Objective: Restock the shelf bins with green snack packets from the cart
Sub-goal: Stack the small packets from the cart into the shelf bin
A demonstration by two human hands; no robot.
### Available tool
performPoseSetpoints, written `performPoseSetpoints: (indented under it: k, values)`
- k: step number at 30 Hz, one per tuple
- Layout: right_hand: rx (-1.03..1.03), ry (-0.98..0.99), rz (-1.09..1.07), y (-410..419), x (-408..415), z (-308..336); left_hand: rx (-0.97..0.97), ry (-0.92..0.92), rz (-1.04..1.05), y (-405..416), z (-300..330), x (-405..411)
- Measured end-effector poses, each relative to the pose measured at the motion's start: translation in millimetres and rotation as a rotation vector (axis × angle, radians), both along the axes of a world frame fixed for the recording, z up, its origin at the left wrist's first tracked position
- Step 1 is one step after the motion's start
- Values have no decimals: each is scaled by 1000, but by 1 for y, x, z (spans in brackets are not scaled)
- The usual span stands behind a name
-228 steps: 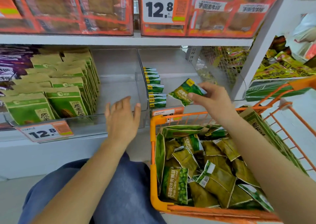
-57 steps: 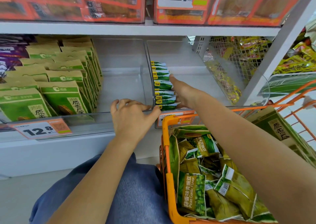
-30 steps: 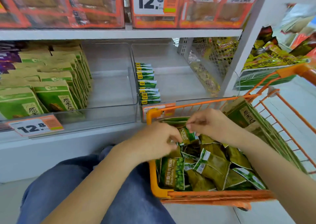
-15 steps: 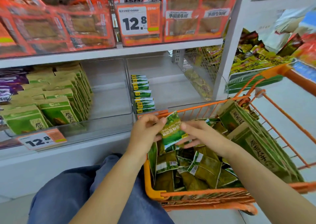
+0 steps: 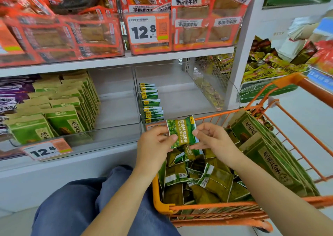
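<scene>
At centre frame a clear shelf bin (image 5: 180,98) holds a single row of green snack packets (image 5: 150,102) standing on edge along its left wall; the rest of its floor, rightward to the slanted clear side, is bare. The neighbouring clear bin (image 5: 115,100) to the left is bare on its right side too, with tall green-and-tan packs (image 5: 63,109) filling its left part. The orange cart (image 5: 212,208) sits in the lower right, its front rim just below the bin's lip, and it is heaped with loose green packets (image 5: 214,181) plus larger green packs (image 5: 270,156) leaning along its right side.

Both forearms reach up from the bottom of the frame and meet above the cart's near-left corner. The left hand (image 5: 155,142) pinches the left edge of one green packet (image 5: 182,134) between thumb and fingers, and the right hand (image 5: 210,138) pinches its right edge, so the packet is held face-on (its print reads "Peas Garlic Flavor") just in front of the bin's lip.

Blue trousers (image 5: 86,203) fill the lower left. A white shelf board (image 5: 126,60) above carries red-wrapped packs (image 5: 54,37) and a 12.8 price tag (image 5: 146,29).
</scene>
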State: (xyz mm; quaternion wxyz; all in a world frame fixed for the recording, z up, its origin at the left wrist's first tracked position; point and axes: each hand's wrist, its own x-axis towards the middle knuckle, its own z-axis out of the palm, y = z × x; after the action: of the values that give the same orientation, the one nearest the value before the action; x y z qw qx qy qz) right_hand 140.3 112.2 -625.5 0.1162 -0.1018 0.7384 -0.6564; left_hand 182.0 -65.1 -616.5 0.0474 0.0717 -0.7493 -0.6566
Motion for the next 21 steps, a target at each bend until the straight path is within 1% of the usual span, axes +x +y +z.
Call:
performPoseSetpoints:
  k: [4, 6, 7, 9, 10, 11, 13, 14, 15, 16, 19, 20, 21]
  values:
    - [152, 136, 9, 0, 1, 3, 36, -95, -112, -9, 7, -3]
    - [242, 193, 47, 0, 1, 8, 12, -112, -173, -14, 15, -6]
    - [254, 209, 58, -2, 1, 11, -13, -98, -193, -16, 19, -7]
    - [207, 208, 44, -7, -1, 17, -36, -66, -202, -19, 24, -10]
    - [146, 159, 19, -9, -3, 22, -3, -56, -180, -21, 25, -11]
    - [78, 67, 5, -12, -5, 26, 49, -53, -147, -21, 26, -12]
    - [-14, -150, 62, -17, -10, 34, 117, -24, -101, -23, 28, -15]
    - [-12, -202, 101, -20, -13, 37, 108, -1, -92, -23, 30, -18]
    - [-14, -222, 115, -24, -17, 40, 57, 38, -77, -25, 30, -22]
    - [-23, -212, 87, -28, -24, 42, -36, 93, -38, -29, 29, -28]
    - [-46, -138, -107, -38, -62, 51, -402, 257, 198, -51, 25, -52]
    - [-29, -113, -170, -40, -79, 53, -481, 260, 243, -61, 21, -61]
    - [1, -98, -214, -44, -97, 53, -527, 226, 253, -71, 16, -72]
